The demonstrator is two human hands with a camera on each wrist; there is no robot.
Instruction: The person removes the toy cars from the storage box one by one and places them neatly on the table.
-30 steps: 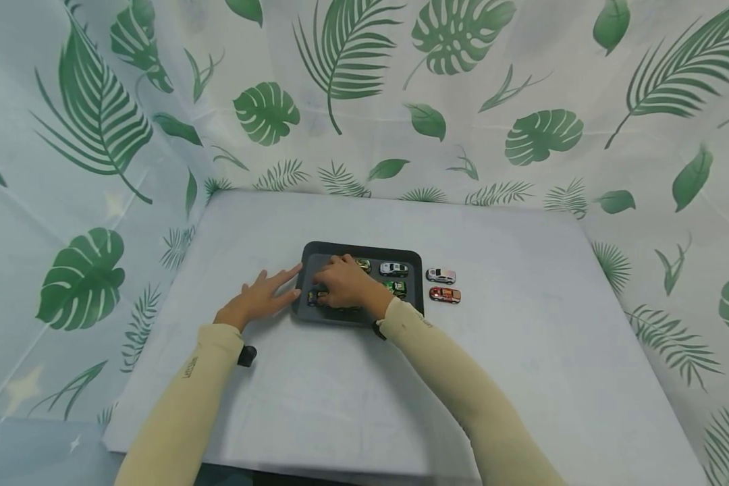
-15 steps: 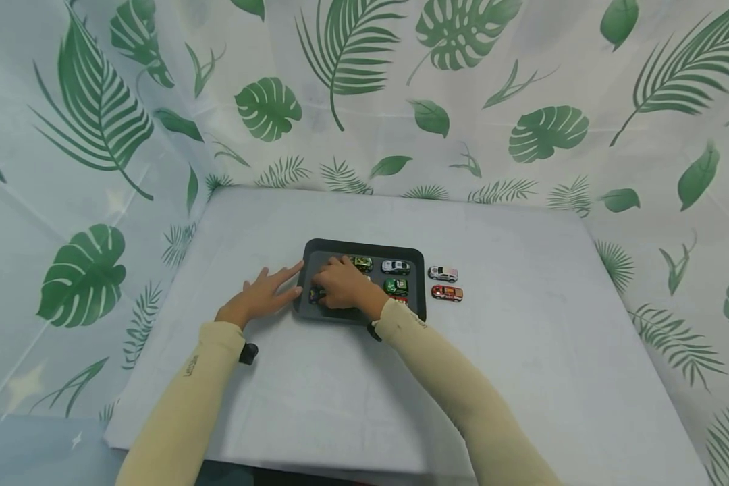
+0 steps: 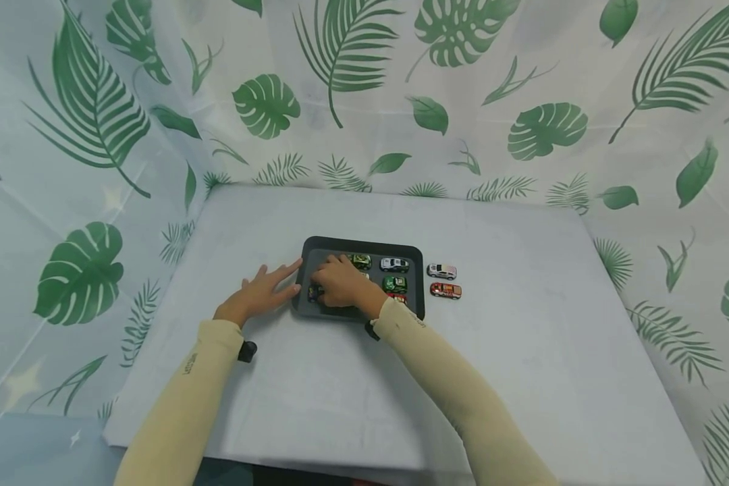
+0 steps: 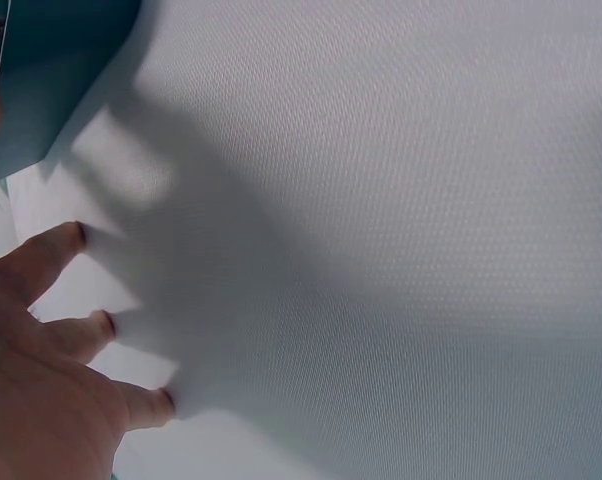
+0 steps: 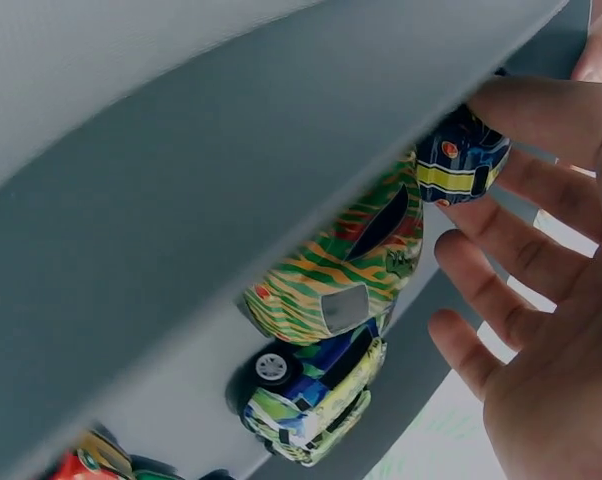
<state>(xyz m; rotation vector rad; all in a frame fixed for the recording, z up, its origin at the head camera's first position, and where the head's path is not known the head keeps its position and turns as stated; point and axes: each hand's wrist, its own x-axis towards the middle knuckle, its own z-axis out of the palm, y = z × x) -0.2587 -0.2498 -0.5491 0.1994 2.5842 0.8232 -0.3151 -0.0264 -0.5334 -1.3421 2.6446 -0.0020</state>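
A dark blue toy car point(image 5: 459, 168) with a yellow stripe lies at the left end of the grey tray point(image 3: 364, 245). My right hand point(image 3: 342, 283) reaches over the tray and pinches this car between thumb and fingers; its other fingers are spread loosely. In the right wrist view, a green toy car with orange stripes point(image 5: 331, 275) and a blue-and-green toy car point(image 5: 316, 392) sit beside it in the tray. My left hand point(image 3: 259, 295) rests with spread fingers at the tray's left rim, its thumb and index finger touching the edge. Three fingertips point(image 4: 157, 405) rest on the white cloth.
Inside the tray also stand a white-and-black toy car point(image 3: 395, 264), a green one point(image 3: 395, 284), a camouflage one point(image 3: 361, 261) and a partly hidden red one point(image 3: 397, 297). Right of the tray, a white toy car point(image 3: 441, 271) and a red-orange one point(image 3: 446, 291) stand on the cloth.
My right forearm has shifted slightly left, uncovering more of the green and red cars in the tray. The left hand keeps its place at the rim.
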